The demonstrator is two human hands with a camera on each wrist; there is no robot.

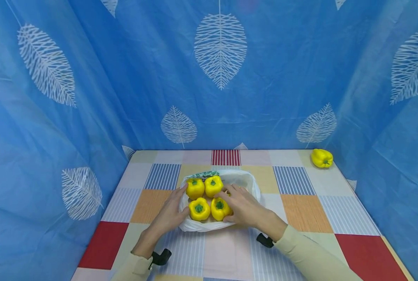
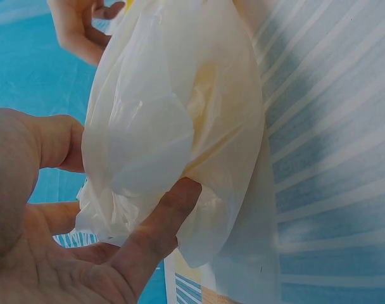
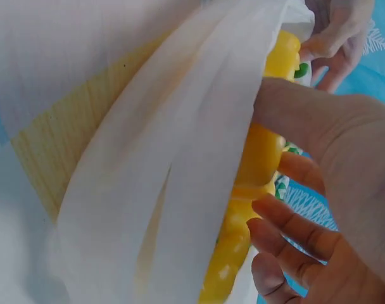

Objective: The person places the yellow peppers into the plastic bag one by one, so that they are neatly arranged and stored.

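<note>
Several yellow bell peppers (image 1: pixel 199 209) sit stems up inside a white plastic bag (image 1: pixel 197 226) with its mouth spread wide. My right hand (image 1: pixel 242 207) is over the bag's right part, thumb and fingers around the front right bell pepper (image 1: pixel 218 209). In the right wrist view, the thumb reaches over the bag's rim beside a bell pepper (image 3: pixel 261 155). My left hand (image 1: pixel 170 208) rests against the bag's left end with its fingers spread. From the left wrist, fingers (image 2: pixel 161 221) touch the outside of the white plastic.
Another yellow bell pepper (image 1: pixel 322 158) lies on its side at the table's far right corner. A patchwork-patterned cloth (image 1: pixel 226 249) covers the table. Blue curtains (image 1: pixel 258 78) with white leaf prints enclose the back and both sides.
</note>
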